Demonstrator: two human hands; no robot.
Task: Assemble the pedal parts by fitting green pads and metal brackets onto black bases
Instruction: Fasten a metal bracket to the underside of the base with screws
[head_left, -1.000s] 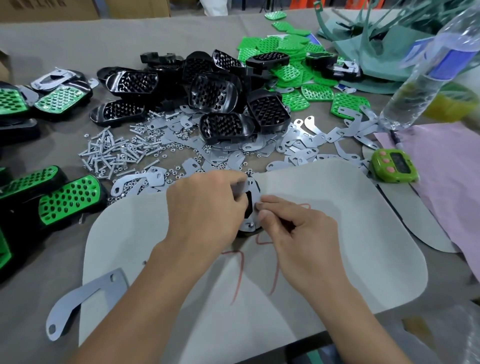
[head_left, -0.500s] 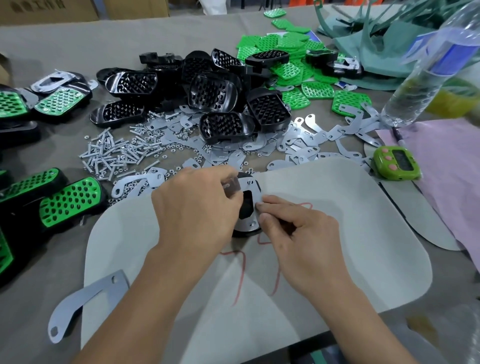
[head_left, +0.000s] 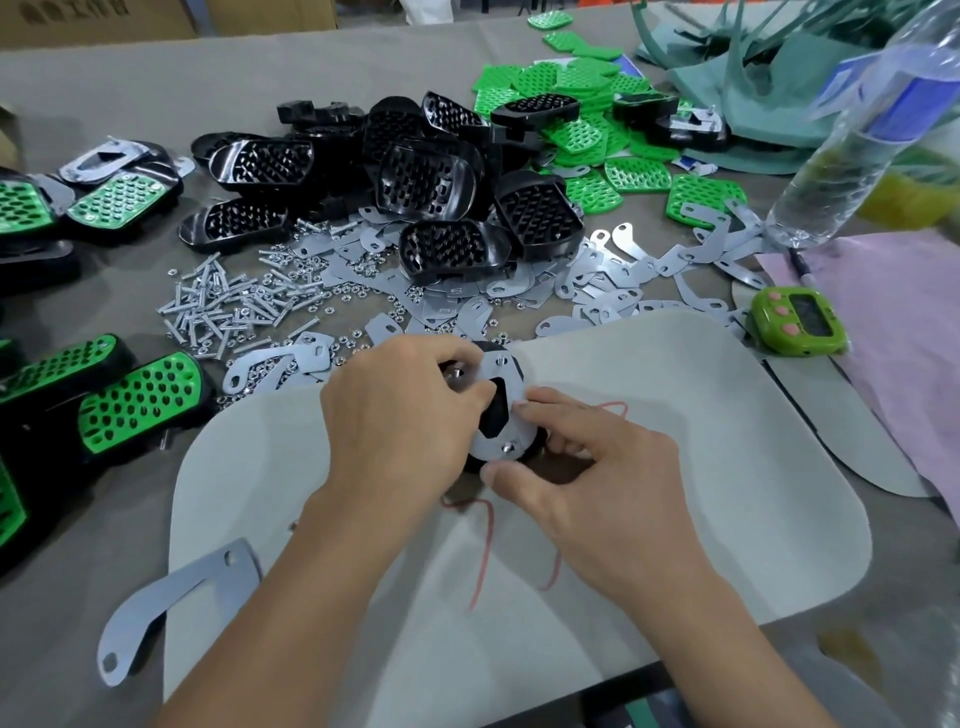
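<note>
Comparing this moment with the view a second ago, we find the metal bracket (head_left: 511, 382) more exposed. Its lower lobe now shows, with a bright stud (head_left: 506, 447) standing through it. The right hand (head_left: 597, 493) has changed its hold: earlier only the forefinger pressed the bracket's right edge, and now the thumb also closes in under the lower lobe. The hand thus pinches the bracket narrowly against the black base (head_left: 493, 415). The left hand (head_left: 395, 415) has hardly moved. Its fingers stay curled over the left side of the base, and the fingertips nip a small bright fastener (head_left: 457, 373) at the bracket's upper left. We cannot tell whether this is a nut or a screw.

The workpiece lies on the pale mat (head_left: 727, 441), near the middle of the tabletop and toward its near edge. We cannot see whether a green pad is fitted beneath it.

We judge the bracket seated on one stud, with the second fixing point in hand. The next move calls for steady pressure from the right hand while the fastener is started.

Stock remains toward the far edge: loose bases (head_left: 426, 176), green pads (head_left: 587, 135) and spare brackets (head_left: 623, 270). Finished pedals (head_left: 140, 400) lie at the left edge.
</note>
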